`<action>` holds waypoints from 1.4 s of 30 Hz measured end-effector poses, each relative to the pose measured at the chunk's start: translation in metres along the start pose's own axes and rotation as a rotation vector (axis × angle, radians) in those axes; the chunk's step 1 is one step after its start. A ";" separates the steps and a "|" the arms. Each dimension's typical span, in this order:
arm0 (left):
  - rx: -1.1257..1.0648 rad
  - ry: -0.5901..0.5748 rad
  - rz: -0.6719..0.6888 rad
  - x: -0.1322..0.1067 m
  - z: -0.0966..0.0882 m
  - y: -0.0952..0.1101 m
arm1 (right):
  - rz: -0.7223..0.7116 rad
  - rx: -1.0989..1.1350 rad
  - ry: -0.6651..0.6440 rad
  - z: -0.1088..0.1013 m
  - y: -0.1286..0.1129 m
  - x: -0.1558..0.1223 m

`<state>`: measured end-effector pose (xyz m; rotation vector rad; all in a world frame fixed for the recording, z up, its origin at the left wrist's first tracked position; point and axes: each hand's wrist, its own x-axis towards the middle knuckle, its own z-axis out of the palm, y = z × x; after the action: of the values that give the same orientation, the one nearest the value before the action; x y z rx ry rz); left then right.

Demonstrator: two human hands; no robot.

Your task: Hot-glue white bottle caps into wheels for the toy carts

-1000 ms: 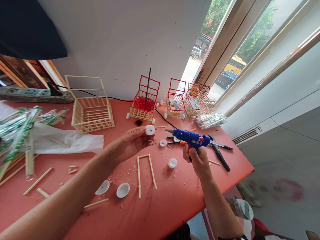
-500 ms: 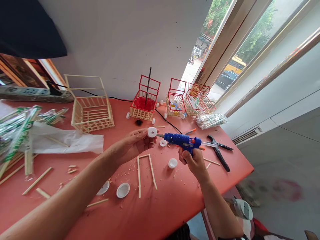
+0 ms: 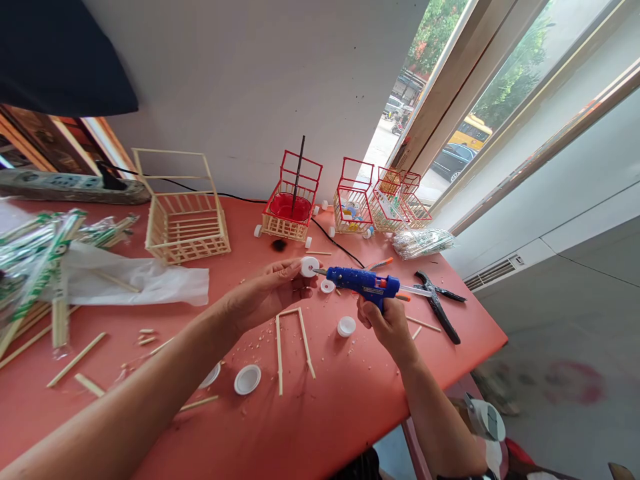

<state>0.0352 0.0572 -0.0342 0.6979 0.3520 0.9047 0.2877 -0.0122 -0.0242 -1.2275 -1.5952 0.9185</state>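
Between thumb and fingers, my left hand (image 3: pixel 277 285) grips a white bottle cap (image 3: pixel 309 267) with a small reddish mark at its centre. My right hand (image 3: pixel 384 323) is wrapped round the handle of a blue hot glue gun (image 3: pixel 363 281). Its nozzle points left and meets the cap's face near the middle. A clear glue stick (image 3: pixel 414 291) pokes out of the gun's back. Beneath my hands lies a three-sided frame of wooden sticks (image 3: pixel 279 353). White caps lie near it: one face-up (image 3: pixel 247 379), a stacked-looking one (image 3: pixel 346 326) and one behind the nozzle (image 3: pixel 327 287).
Along the wall stand a plain stick basket (image 3: pixel 187 227), a red-trimmed cart (image 3: pixel 286 217) on cap wheels and more small carts (image 3: pixel 353 210). Black-handled cutters (image 3: pixel 437 307) lie at right, wrapped chopsticks (image 3: pixel 55 267) at left. A black cord (image 3: pixel 345 247) runs behind the gun.
The cap in my left hand has shifted slightly right, and the gun slightly left, so the nozzle now overlaps the cap's face instead of sitting at its edge.
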 end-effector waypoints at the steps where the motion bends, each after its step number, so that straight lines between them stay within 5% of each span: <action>1: 0.000 -0.005 0.002 0.000 0.000 0.000 | 0.001 -0.010 -0.001 0.000 -0.001 0.000; 42: -0.005 -0.009 -0.003 -0.001 0.005 0.000 | -0.029 -0.096 0.016 -0.002 -0.004 0.001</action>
<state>0.0369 0.0547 -0.0306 0.6964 0.3426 0.8992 0.2885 -0.0123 -0.0196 -1.2710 -1.6564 0.8204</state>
